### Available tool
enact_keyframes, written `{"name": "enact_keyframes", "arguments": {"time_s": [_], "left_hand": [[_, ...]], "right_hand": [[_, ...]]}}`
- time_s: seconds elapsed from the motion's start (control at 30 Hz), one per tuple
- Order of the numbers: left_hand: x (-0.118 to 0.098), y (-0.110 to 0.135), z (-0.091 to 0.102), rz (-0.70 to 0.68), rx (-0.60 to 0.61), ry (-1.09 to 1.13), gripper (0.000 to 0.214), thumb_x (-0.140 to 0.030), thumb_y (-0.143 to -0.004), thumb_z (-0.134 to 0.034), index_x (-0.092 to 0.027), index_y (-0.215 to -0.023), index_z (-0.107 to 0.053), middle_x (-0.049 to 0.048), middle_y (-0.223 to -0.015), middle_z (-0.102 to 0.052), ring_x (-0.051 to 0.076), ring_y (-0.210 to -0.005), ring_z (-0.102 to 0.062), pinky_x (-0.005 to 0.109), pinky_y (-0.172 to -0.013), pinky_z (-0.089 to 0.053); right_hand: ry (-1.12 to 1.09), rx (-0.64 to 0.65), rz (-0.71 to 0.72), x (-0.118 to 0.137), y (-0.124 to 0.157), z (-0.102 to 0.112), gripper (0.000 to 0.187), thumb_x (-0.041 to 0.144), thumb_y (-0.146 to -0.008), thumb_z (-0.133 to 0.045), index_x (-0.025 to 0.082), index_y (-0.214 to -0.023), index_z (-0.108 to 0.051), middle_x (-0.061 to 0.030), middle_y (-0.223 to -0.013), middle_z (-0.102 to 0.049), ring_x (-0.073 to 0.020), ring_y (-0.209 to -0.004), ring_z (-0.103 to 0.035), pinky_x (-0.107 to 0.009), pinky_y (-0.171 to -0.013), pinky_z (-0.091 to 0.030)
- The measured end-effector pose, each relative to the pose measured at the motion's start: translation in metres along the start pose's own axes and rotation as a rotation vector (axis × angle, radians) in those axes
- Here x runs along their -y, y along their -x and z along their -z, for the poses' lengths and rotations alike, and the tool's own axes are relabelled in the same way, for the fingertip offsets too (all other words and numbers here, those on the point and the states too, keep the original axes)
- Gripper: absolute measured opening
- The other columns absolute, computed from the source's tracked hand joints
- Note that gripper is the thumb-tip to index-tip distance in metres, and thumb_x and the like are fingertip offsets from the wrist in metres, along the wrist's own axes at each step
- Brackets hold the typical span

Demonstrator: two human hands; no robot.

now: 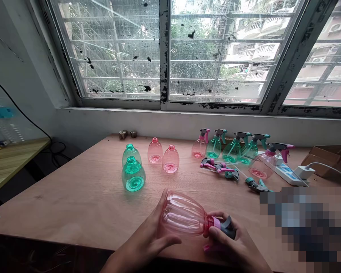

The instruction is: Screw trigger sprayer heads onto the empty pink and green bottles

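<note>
One wooden table [74,197] carries the work, and just above it, by the middle of its near edge, we hold the pink bottle [184,214] on its side, base toward the table's left edge. On our left hand [152,231] the grip is wide: the palm backs the base, the thumb spread away. On our right hand [234,240] the grip is narrow, closed round the grey spray head [228,228] and its collar [215,223]. We take seating that spray head to be the step in hand. We would do well to wrap the left thumb round the body against spinning, lightly, since the wall may flex. Both parts should stay in line while turning; a slant could cross the threads. At the neck [208,222], we cannot tell whether the collar sits fully down, so a check for gaps seems wise.
</note>
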State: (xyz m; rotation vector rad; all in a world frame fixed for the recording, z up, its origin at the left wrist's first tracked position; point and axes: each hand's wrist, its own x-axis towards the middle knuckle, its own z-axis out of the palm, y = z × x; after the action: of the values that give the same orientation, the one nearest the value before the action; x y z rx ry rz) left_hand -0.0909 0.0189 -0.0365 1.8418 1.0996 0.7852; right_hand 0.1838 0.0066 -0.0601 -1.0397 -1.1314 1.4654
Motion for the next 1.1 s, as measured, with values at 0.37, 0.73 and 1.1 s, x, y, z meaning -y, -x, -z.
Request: {"name": "enact_keyframes", "arguments": {"time_s": [0.37, 0.73, 1.1], "left_hand": [[0.0030, 0.0019, 0.0005, -0.006, 0.008, -0.021, 0.105, -0.047, -0.093, -0.074, -0.032, -0.168, -0.002, 0.0065, -0.176, -0.017, 0.032, -0.162, -0.017, 0.051, -0.132, -0.013], [0.0061, 0.0005, 0.0004, -0.038, 0.000, -0.018, 0.096, -0.043, -0.097, -0.069, -0.035, -0.167, -0.003, 0.0030, -0.177, -0.015, 0.030, -0.162, -0.015, 0.051, -0.132, -0.011], [0.0062, 0.0008, -0.0011, -0.052, -0.026, -0.020, 0.097, -0.039, -0.096, -0.072, -0.033, -0.168, -0.007, 0.0038, -0.177, -0.015, 0.030, -0.162, -0.013, 0.051, -0.132, -0.010]], "right_hand": [[0.032, 0.016, 0.014, -0.0020, -0.0010, 0.0039, 0.044, 0.054, -0.079, -0.087, 0.018, -0.099, -0.071, -0.0037, -0.074, -0.077, -0.0185, -0.060, -0.069, -0.030, -0.059, -0.061], [0.006, 0.031, -0.041, -0.0009, -0.0005, 0.0022, 0.044, 0.054, -0.075, -0.090, 0.018, -0.094, -0.072, -0.0025, -0.076, -0.075, -0.0164, -0.063, -0.067, -0.031, -0.063, -0.066], [-0.016, 0.060, -0.026, -0.0022, 0.0000, 0.0035, 0.041, 0.051, -0.079, -0.088, 0.017, -0.095, -0.071, -0.0013, -0.073, -0.074, -0.0147, -0.062, -0.065, -0.031, -0.064, -0.066]]}}
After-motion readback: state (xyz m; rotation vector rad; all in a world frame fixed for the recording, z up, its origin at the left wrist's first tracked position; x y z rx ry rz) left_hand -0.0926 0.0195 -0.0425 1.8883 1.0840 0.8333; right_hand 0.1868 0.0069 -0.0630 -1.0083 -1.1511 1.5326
